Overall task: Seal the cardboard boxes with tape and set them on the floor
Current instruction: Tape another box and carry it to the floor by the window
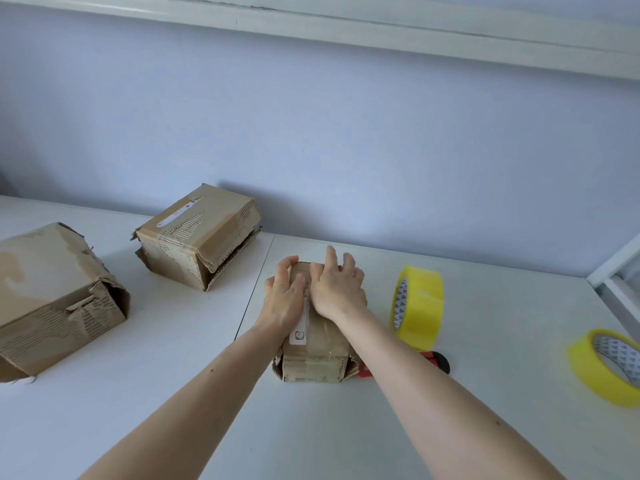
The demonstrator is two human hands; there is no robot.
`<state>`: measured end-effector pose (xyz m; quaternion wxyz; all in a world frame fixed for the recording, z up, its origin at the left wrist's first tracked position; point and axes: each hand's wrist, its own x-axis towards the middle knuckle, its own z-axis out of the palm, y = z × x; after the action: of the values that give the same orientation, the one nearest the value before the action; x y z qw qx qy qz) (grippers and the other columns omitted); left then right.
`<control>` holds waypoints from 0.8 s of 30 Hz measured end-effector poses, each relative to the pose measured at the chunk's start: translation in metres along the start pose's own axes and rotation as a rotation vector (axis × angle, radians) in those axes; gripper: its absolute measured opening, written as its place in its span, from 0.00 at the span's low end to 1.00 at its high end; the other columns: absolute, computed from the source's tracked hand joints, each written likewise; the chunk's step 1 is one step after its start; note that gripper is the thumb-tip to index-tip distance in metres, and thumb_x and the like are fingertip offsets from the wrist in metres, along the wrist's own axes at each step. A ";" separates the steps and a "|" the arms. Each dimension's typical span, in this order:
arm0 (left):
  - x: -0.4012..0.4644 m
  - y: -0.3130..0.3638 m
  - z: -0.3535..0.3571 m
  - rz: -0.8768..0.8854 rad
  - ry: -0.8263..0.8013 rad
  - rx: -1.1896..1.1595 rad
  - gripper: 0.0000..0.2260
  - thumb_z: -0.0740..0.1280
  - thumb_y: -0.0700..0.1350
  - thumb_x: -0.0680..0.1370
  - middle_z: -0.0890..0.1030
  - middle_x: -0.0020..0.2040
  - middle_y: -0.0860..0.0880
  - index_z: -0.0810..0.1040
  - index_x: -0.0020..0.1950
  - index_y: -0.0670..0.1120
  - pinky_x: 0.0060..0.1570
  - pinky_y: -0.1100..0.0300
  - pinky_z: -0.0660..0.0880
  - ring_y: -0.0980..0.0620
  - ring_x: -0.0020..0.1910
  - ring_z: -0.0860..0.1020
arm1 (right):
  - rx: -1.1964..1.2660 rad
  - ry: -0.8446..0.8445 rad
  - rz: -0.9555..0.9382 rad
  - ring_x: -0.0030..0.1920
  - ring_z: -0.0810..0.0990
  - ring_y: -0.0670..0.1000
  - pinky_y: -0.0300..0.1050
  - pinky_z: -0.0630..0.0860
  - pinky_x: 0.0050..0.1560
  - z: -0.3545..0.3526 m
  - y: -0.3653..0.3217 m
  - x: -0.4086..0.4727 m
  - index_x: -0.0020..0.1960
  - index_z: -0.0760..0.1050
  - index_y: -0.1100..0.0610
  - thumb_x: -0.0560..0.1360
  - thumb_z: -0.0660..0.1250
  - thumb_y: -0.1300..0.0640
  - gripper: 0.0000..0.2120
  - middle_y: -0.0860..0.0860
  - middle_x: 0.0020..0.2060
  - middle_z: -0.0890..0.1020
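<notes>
Cardboard flaps lie under both palms: the left hand (284, 296) and right hand (337, 289) press flat, fingers spread, on the small box (313, 355) at mid-table (485, 427). Best keep the seam pinned with one hand while fetching the tape (417, 306) just right. Two boxes (199, 233) wait left.

small box (313, 355) centre, on table (485, 427) | two boxes (197, 237) left | tape rolls (417, 306) right

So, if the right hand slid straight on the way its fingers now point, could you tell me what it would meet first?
Probably nothing on the table: the right hand, on the small box, points its fingers toward the wall. Past the box's far edge the way looks free up to that wall, though depth is unclear.
</notes>
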<state>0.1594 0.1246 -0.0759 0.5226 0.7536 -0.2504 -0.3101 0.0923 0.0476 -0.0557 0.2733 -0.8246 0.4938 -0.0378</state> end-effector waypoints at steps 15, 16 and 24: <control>-0.003 0.004 0.001 -0.050 0.031 -0.042 0.18 0.55 0.48 0.85 0.64 0.70 0.44 0.65 0.74 0.60 0.67 0.53 0.70 0.46 0.59 0.74 | -0.130 0.119 -0.176 0.80 0.41 0.57 0.60 0.45 0.78 0.019 0.020 -0.051 0.82 0.43 0.47 0.85 0.44 0.42 0.28 0.50 0.80 0.40; -0.002 0.004 0.001 -0.046 0.036 -0.038 0.18 0.55 0.48 0.85 0.64 0.69 0.45 0.65 0.74 0.60 0.66 0.54 0.70 0.47 0.58 0.74 | -0.140 0.131 -0.204 0.80 0.41 0.57 0.60 0.45 0.78 0.021 0.024 -0.057 0.82 0.45 0.48 0.84 0.43 0.42 0.28 0.49 0.81 0.40; 0.003 0.006 0.002 -0.057 0.045 -0.037 0.19 0.55 0.49 0.85 0.65 0.67 0.47 0.64 0.75 0.61 0.57 0.57 0.69 0.52 0.51 0.73 | 0.130 0.336 -0.373 0.77 0.60 0.56 0.54 0.61 0.76 0.034 0.040 -0.070 0.71 0.71 0.53 0.78 0.44 0.36 0.33 0.51 0.78 0.63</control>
<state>0.1596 0.1190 -0.0716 0.5329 0.7575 -0.2114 -0.3124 0.0366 0.1056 -0.0899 0.2284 -0.8643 0.3681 -0.2556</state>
